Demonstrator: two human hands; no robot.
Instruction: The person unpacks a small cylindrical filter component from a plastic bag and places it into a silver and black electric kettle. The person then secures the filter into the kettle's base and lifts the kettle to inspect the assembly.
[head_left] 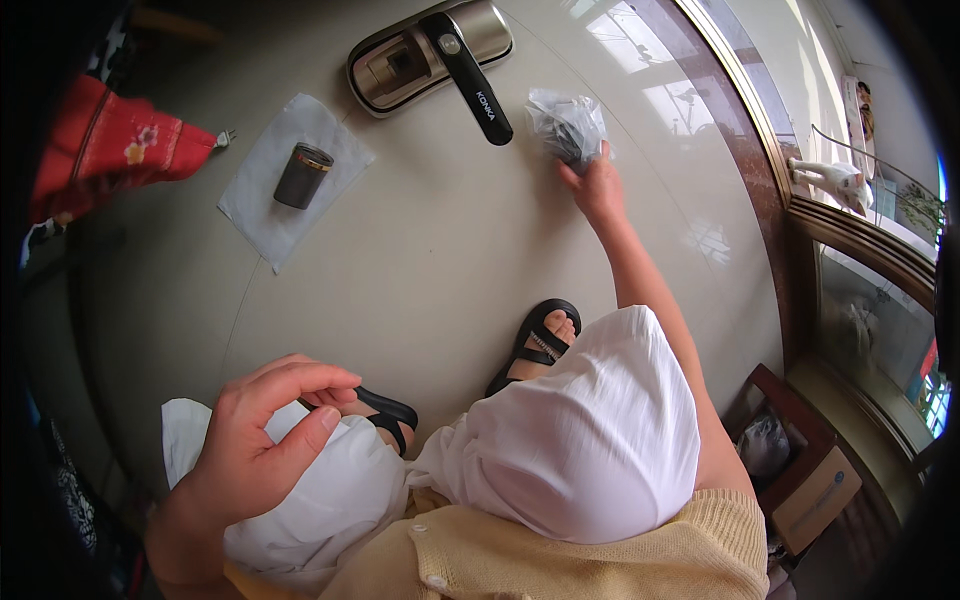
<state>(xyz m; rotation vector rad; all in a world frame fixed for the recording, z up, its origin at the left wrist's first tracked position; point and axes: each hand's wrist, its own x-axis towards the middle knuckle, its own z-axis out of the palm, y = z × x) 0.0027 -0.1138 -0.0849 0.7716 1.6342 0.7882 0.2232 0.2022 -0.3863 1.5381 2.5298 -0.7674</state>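
Note:
My right hand (597, 187) reaches far forward and grips a crumpled clear plastic bag (570, 118) with something dark inside; what it is, I cannot make out. Left of the bag lies a bronze-coloured door lock (405, 65) with a long black lever handle (470, 85). A short dark cylinder (303, 178) with a gold band rests on a white sheet (262, 150), farther left on the floor. Over my left knee, my left hand (265, 435) hovers with bent fingers, thumb apart from them, holding nothing.
Pale glossy tiles (420, 240) make up the floor. Red flowered fabric (115, 150) hangs at the left. A glazed door frame (790, 200) runs along the right, with a white cat (835, 180) beyond it. A brown cardboard piece (817, 500) lies at the lower right.

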